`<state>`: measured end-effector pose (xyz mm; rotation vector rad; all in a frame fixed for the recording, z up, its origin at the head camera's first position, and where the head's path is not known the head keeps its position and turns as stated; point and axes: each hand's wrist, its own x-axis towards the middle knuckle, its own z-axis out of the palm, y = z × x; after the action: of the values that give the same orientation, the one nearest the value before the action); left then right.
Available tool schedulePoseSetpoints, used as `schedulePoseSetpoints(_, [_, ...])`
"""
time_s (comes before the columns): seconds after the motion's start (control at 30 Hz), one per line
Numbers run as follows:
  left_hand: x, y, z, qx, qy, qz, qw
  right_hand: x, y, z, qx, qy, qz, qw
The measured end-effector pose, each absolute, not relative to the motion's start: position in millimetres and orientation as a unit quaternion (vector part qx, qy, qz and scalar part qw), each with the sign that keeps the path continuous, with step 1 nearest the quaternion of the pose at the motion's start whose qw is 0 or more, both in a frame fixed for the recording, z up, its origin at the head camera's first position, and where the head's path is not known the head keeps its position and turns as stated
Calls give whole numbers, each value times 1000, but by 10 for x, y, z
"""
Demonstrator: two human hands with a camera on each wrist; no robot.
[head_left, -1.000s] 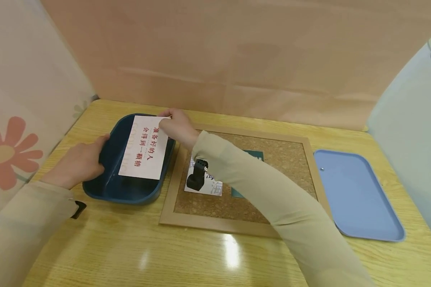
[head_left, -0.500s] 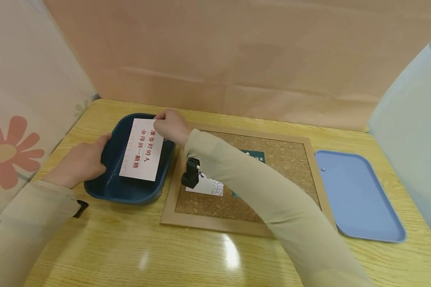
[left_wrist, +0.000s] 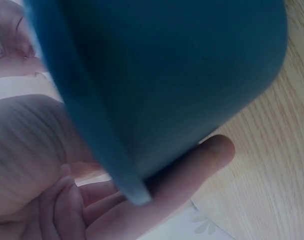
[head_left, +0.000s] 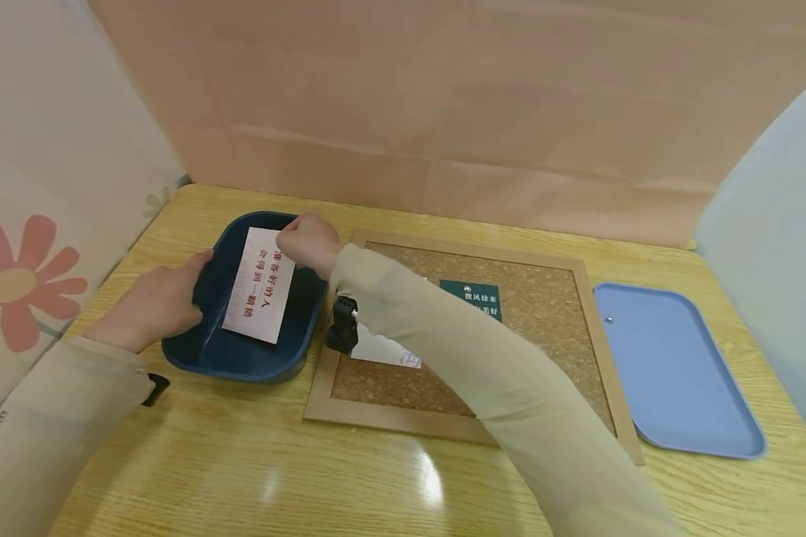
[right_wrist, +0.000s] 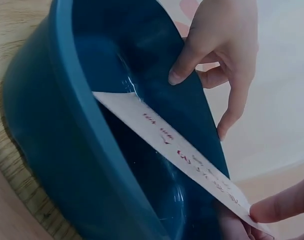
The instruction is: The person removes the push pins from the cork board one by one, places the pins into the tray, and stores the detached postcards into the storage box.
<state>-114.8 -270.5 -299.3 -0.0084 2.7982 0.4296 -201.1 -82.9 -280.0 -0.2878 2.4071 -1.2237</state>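
Observation:
A pale pink card with red Chinese lettering slants inside a dark blue plastic basin at the left of the table. My right hand pinches the card's far right corner between thumb and fingers; in the right wrist view the card reaches across the basin, its other end low near the opposite wall. On the basin's left side, my left hand grips the rim, thumb over the inside and fingers along the outer wall. In the left wrist view, fingers lie against the basin's outside.
Right of the basin lies a framed corkboard. It bears a dark green card with a pin and a white card, both partly behind my right sleeve. A light blue tray stands farther right, with a small shiny pin.
My right hand has moved left and slightly toward me, lowering the card deeper into the basin. More of the green card shows now. My left hand keeps its hold on the rim.

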Motion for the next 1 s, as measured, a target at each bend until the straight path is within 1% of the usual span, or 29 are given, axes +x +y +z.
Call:
schedulePoseSetpoints(0.3, [-1137,-2687,-2984,0,978,146,146,-2046,-896,-2867,-96,869,-421,241])
schedulePoseSetpoints(0.6, [-1148,-2653,-2993,6,979,147,140,-2091,-896,-2922,-100,894,-367,238])
schedulePoseSetpoints(0.7, [-1148,-2654,-2987,8,979,146,139,-2109,-881,-2920,-115,906,-332,237])
schedulePoseSetpoints(0.83, [-1151,-2654,-2979,2,978,149,146,-2138,-871,-2900,-162,919,-277,228])
schedulePoseSetpoints(1.0, [-1150,-2661,-2972,-1,978,148,147,-2181,-885,-2873,-197,925,-222,238])
